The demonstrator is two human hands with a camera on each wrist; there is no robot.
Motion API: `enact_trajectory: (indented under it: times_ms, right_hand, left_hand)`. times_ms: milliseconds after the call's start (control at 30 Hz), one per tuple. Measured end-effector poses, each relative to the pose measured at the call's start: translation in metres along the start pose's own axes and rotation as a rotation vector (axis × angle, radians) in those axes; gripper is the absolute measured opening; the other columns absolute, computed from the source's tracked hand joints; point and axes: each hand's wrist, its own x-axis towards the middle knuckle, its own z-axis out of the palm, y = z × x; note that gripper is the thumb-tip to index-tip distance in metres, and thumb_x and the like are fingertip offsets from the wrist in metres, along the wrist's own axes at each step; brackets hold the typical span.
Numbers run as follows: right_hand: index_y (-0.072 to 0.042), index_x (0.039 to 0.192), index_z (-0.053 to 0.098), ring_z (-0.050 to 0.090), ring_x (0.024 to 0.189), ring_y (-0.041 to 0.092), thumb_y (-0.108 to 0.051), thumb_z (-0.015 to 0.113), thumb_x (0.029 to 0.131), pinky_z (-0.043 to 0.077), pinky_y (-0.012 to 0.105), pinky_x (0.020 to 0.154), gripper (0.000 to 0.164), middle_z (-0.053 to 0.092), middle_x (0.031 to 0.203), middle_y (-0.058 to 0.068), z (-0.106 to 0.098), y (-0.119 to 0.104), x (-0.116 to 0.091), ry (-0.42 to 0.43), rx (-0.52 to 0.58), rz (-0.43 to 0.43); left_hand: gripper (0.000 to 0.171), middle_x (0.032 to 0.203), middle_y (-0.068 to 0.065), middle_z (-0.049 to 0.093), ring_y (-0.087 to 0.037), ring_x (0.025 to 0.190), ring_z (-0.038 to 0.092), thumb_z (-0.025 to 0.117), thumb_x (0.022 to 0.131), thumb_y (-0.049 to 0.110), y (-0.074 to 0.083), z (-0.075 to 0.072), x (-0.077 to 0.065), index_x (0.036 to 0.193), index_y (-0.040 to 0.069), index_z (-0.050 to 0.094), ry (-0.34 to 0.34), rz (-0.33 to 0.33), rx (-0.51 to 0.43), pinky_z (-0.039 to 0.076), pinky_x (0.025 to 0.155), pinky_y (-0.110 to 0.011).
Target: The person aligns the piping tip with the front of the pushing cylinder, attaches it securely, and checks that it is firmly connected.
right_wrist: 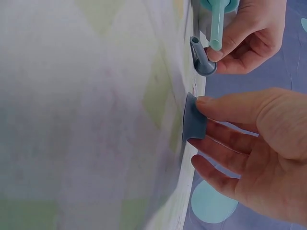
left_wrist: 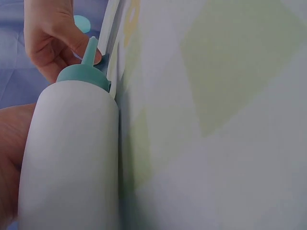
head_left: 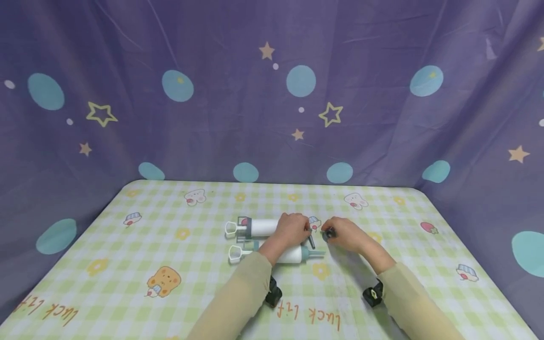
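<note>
Two white-barrelled syringes lie side by side on the table. The nearer syringe (head_left: 291, 255) has a teal cap with a slim teal spout, large in the left wrist view. My left hand (head_left: 292, 230) covers the front end of the farther syringe (head_left: 263, 228), which has a dark grey collar. Its thumb and finger pinch the round base of a dark grey nozzle (right_wrist: 203, 57), whose tube points away from the fingers. Just to the right, my right hand (head_left: 346, 233) pinches a short, flared blue-grey piece (right_wrist: 195, 120) between thumb and fingers, close over the tablecloth.
White plunger handles (head_left: 235, 254) stick out at the left ends of the syringes. A green-checked tablecloth (head_left: 204, 293) with printed cartoons covers the table. Behind it hangs a purple curtain (head_left: 221, 127) with stars. Black wrist cameras (head_left: 373, 293) sit below both hands.
</note>
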Motion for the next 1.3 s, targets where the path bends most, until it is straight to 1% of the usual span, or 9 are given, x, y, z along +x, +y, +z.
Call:
enact_trajectory:
  times_ms: [167, 300, 467, 667, 900, 967, 1167, 1300]
  right_hand:
    - [-0.001, 0.100, 0.065, 0.061, 0.090, 0.025, -0.003, 0.070, 0.075, 0.048, 0.038, 0.081, 0.025, 0.064, 0.095, 0.009, 0.001, -0.002, 0.000, 0.004, -0.008, 0.028]
    - [-0.003, 0.101, 0.066, 0.061, 0.089, 0.023, -0.007, 0.070, 0.077, 0.048, 0.036, 0.079, 0.025, 0.064, 0.096, 0.007, 0.001, -0.005, 0.000, 0.002, -0.006, 0.054]
    - [-0.006, 0.102, 0.065, 0.059, 0.087, 0.021, -0.010, 0.070, 0.078, 0.048, 0.035, 0.076, 0.025, 0.064, 0.097, 0.005, 0.001, -0.007, -0.001, 0.001, 0.013, 0.078]
    - [-0.007, 0.101, 0.064, 0.059, 0.088, 0.021, -0.009, 0.069, 0.078, 0.048, 0.034, 0.075, 0.024, 0.063, 0.098, 0.004, 0.000, -0.009, 0.000, 0.030, 0.085, 0.061]
    - [-0.010, 0.102, 0.062, 0.060, 0.089, 0.021, -0.009, 0.068, 0.079, 0.049, 0.036, 0.076, 0.023, 0.061, 0.101, 0.003, 0.000, -0.010, 0.000, 0.062, 0.151, 0.032]
    - [-0.009, 0.102, 0.062, 0.061, 0.088, 0.021, -0.009, 0.069, 0.078, 0.050, 0.036, 0.077, 0.024, 0.061, 0.101, 0.004, -0.001, -0.011, 0.000, 0.081, 0.158, 0.022]
    - [-0.002, 0.104, 0.061, 0.062, 0.086, 0.022, -0.008, 0.069, 0.075, 0.051, 0.032, 0.076, 0.031, 0.060, 0.098, 0.007, -0.003, -0.017, 0.000, 0.146, 0.140, -0.009]
    - [0.000, 0.109, 0.061, 0.062, 0.085, 0.022, -0.008, 0.069, 0.075, 0.051, 0.033, 0.076, 0.036, 0.057, 0.094, 0.006, -0.004, -0.021, -0.001, 0.170, 0.130, -0.024]
  left_hand:
    - [0.010, 0.076, 0.011, 0.062, -0.008, 0.072, 0.056, 0.063, 0.084, 0.030, -0.002, 0.001, -0.001, 0.081, 0.022, 0.068, 0.027, -0.003, -0.003, 0.039, 0.076, -0.033]
    - [0.009, 0.076, 0.011, 0.063, -0.008, 0.073, 0.057, 0.062, 0.085, 0.029, -0.003, 0.002, -0.002, 0.083, 0.022, 0.069, 0.049, 0.012, -0.025, 0.039, 0.077, -0.032]
    - [0.010, 0.081, 0.011, 0.065, -0.007, 0.078, 0.058, 0.061, 0.086, 0.026, -0.005, 0.001, -0.004, 0.086, 0.022, 0.071, 0.089, 0.038, -0.060, 0.038, 0.079, -0.031]
    - [0.013, 0.086, 0.010, 0.067, -0.008, 0.081, 0.060, 0.060, 0.087, 0.026, -0.009, -0.003, -0.008, 0.091, 0.023, 0.072, 0.159, 0.061, -0.074, 0.040, 0.083, -0.032]
    - [0.014, 0.086, 0.009, 0.067, -0.009, 0.083, 0.060, 0.060, 0.087, 0.026, -0.012, -0.010, -0.013, 0.091, 0.022, 0.072, 0.201, 0.086, -0.086, 0.040, 0.084, -0.032]
    - [0.012, 0.085, 0.009, 0.066, -0.009, 0.082, 0.060, 0.061, 0.087, 0.026, -0.013, -0.012, -0.015, 0.089, 0.022, 0.072, 0.217, 0.092, -0.102, 0.040, 0.084, -0.032]
    - [0.010, 0.084, 0.008, 0.066, -0.010, 0.080, 0.059, 0.063, 0.086, 0.024, -0.015, -0.019, -0.021, 0.088, 0.021, 0.072, 0.251, 0.085, -0.149, 0.040, 0.085, -0.033]
    - [0.008, 0.082, 0.008, 0.065, -0.010, 0.079, 0.060, 0.064, 0.085, 0.024, -0.017, -0.024, -0.026, 0.086, 0.021, 0.071, 0.294, 0.076, -0.163, 0.041, 0.085, -0.033]
